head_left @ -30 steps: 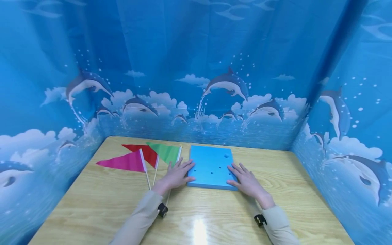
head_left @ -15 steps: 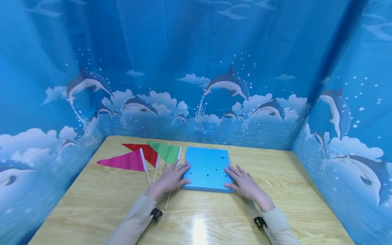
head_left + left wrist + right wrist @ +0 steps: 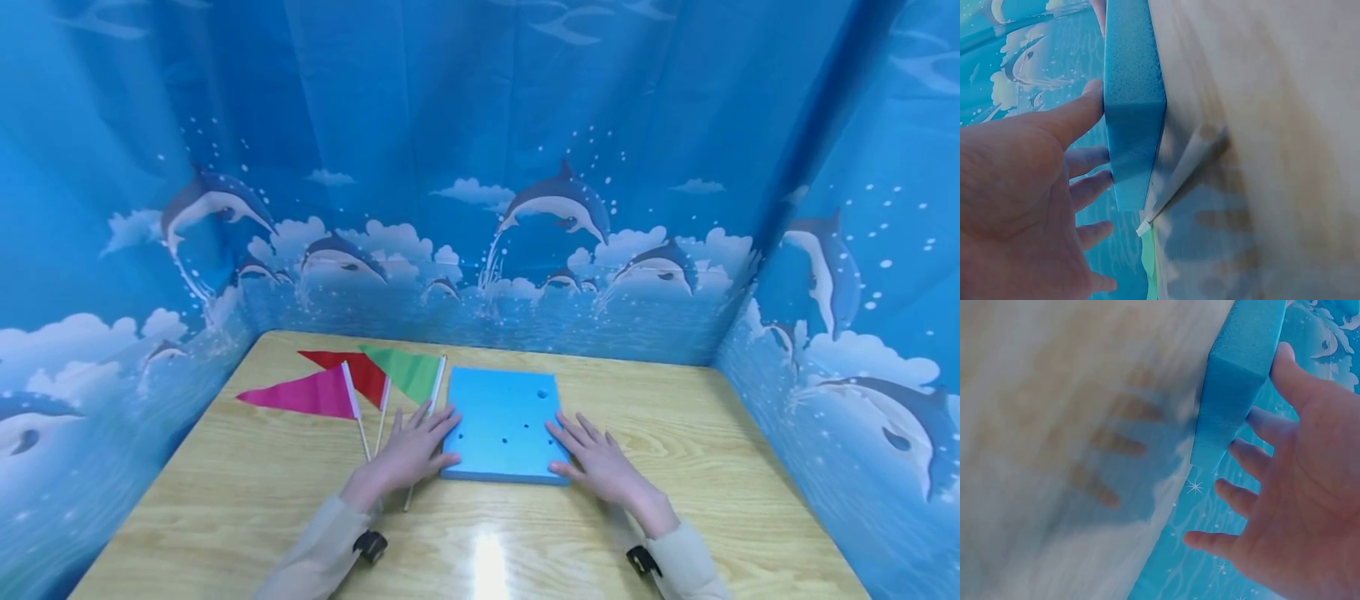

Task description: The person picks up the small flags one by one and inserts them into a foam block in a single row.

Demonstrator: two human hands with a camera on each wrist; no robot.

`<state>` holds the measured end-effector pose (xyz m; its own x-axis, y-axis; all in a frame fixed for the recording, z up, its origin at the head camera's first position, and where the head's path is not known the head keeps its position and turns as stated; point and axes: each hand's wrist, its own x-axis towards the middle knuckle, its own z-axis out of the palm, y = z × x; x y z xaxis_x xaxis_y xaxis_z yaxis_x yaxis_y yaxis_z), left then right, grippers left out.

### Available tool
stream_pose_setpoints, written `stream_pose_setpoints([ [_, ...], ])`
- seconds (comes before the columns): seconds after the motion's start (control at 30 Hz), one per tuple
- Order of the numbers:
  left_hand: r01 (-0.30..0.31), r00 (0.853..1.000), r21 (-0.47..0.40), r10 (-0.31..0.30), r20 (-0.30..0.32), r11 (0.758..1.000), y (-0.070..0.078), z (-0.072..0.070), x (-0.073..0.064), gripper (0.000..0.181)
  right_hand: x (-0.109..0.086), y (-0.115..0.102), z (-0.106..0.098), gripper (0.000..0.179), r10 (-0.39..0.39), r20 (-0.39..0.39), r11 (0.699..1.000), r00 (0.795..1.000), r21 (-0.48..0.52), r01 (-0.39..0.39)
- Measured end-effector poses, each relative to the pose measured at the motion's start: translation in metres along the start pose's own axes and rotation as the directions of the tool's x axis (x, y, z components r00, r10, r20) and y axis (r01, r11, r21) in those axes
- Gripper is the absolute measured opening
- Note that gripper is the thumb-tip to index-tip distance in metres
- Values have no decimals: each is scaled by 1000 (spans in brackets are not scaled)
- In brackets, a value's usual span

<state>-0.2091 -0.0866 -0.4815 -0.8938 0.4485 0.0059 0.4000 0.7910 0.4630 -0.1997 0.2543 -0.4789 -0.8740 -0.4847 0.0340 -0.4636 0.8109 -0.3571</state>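
A flat blue foam block (image 3: 495, 408) with several small holes in its top lies on the table between both hands. My left hand (image 3: 405, 454) has its fingers spread, with thumb and fingertips on the block's left edge. On the opposite edge, the fingertips of my right hand (image 3: 600, 462) touch the top, also spread. Both wrist views show straight fingers against the foam block (image 3: 1135, 119), none curled round it. Just left of it lie a green pennant flag (image 3: 408, 372), a red pennant flag (image 3: 363, 375) and a magenta pennant flag (image 3: 307, 396); my left hand and forearm cover parts of their sticks.
The wooden table (image 3: 712, 450) meets a blue dolphin-print curtain (image 3: 495, 167) at its back and both sides. A flag stick (image 3: 1185, 165) lies close beside the block in the left wrist view. Black wrist cameras sit on both sleeves.
The foam block has slid toward the person and slightly left, with both hands moving along at its edges. The flags have stayed in place.
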Motion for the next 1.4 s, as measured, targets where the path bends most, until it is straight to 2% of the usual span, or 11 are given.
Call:
stream_pose_setpoints([
  [0.23, 19, 1000, 8, -19, 4, 1000, 4, 1, -13, 72, -8, -5, 5, 68, -9, 1, 1000, 1000, -10, 9],
  [0.43, 1, 1000, 27, -1, -11, 1000, 6, 2, -17, 70, -13, -10, 5, 67, 0, -10, 1000, 1000, -4, 0],
  [0.53, -5, 999, 24, 6, -45, 1000, 6, 1, -13, 64, -14, -9, 6, 67, 0, -19, 1000, 1000, -6, 0],
  [0.6, 13, 995, 11, -12, -96, 1000, 6, -1, -8, 57, -14, -9, 6, 67, -1, -20, 1000, 1000, -7, 1],
  [0.7, 99, 976, -56, -108, -189, 993, 4, -5, 1, 42, -14, -10, 5, 67, 6, -13, 1000, 1000, 0, -6],
  [0.77, 170, 950, -125, -197, -244, 977, 2, -7, 7, 34, -14, -11, 5, 68, 11, 0, 1000, 1000, 0, -11],
  [0.87, 242, 915, -200, -292, -277, 949, -3, -10, 13, 24, -14, -12, 3, 68, 24, 17, 1000, 1000, -2, -24],
  [0.93, 277, 906, -212, -329, -267, 937, -7, -11, 16, 19, -13, -12, 2, 68, 37, 31, 999, 999, -10, -36],
  [1.0, 312, 903, -211, -358, -235, 926, -10, -11, 18, 17, -13, -12, 2, 68, 44, 40, 999, 998, -17, -43],
  [1.17, 393, 893, -201, -425, -150, 897, -12, -9, 21, 23, -13, -12, 1, 68, 47, 51, 999, 998, -10, -47],
  [1.4, 347, 908, -132, -367, -201, 929, -13, -5, 25, 20, -13, -12, 2, 68, 47, 53, 999, 997, 3, -47],
])
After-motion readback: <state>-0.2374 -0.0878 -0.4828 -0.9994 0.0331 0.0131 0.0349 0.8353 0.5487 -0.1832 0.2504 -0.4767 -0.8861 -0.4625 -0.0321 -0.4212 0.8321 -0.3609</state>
